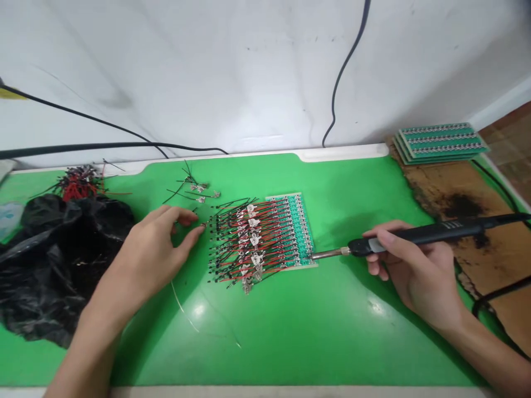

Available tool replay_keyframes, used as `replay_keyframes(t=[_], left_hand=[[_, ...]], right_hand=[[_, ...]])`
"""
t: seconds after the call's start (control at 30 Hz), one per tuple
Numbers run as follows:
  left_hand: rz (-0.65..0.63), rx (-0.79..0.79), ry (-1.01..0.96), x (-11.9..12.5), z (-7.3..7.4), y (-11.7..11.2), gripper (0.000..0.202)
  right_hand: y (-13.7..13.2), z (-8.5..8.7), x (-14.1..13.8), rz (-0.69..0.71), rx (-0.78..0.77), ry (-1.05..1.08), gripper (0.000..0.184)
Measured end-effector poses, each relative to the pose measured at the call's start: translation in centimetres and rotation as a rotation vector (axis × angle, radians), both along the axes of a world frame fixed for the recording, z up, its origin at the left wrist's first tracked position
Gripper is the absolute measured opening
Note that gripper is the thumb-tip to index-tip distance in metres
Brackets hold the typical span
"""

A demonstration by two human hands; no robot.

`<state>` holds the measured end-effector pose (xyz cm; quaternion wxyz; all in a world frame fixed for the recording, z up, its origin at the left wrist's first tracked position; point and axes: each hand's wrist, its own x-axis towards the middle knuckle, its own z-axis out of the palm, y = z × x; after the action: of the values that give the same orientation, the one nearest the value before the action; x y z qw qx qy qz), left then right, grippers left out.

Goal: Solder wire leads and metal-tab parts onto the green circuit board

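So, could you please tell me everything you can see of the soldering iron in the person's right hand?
The soldering iron is a slim pen-style tool with a matte black handle, a pale grey band near the front and a narrow metal shaft. It lies tilted in the right hand, shaft pointing left, its end close to the green circuit board panel, though contact cannot be told. A black cable leaves its rear end toward the right.

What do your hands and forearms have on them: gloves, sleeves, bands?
Nothing shows on them. The left hand and right hand are bare, with no gloves or rings, and the left forearm and right forearm show no sleeve, watch or band.
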<state>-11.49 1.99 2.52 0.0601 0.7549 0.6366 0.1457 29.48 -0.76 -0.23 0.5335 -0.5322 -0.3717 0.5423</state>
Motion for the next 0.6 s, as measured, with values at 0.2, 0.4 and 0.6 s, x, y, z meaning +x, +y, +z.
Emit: replay_keyframes(t=[0.2, 0.4, 0.6], left_hand=[[0.001, 0.062, -0.004, 1.0, -0.9, -0.4, 0.031], [0.001, 0.161, 0.024, 1.1, -0.9, -0.9, 0.024], [0.147, 0.28, 0.085, 0.8, 2.0, -4.2, 0.018]], right_hand=[[0.0, 0.0, 0.0, 0.0, 0.004, -0.01, 0.032], [0.0, -0.2, 0.1, -0.004, -0.021, 0.001, 0.031], [0.1, -0.2, 0.2, -0.008, -0.028, 0.038, 0.031]])
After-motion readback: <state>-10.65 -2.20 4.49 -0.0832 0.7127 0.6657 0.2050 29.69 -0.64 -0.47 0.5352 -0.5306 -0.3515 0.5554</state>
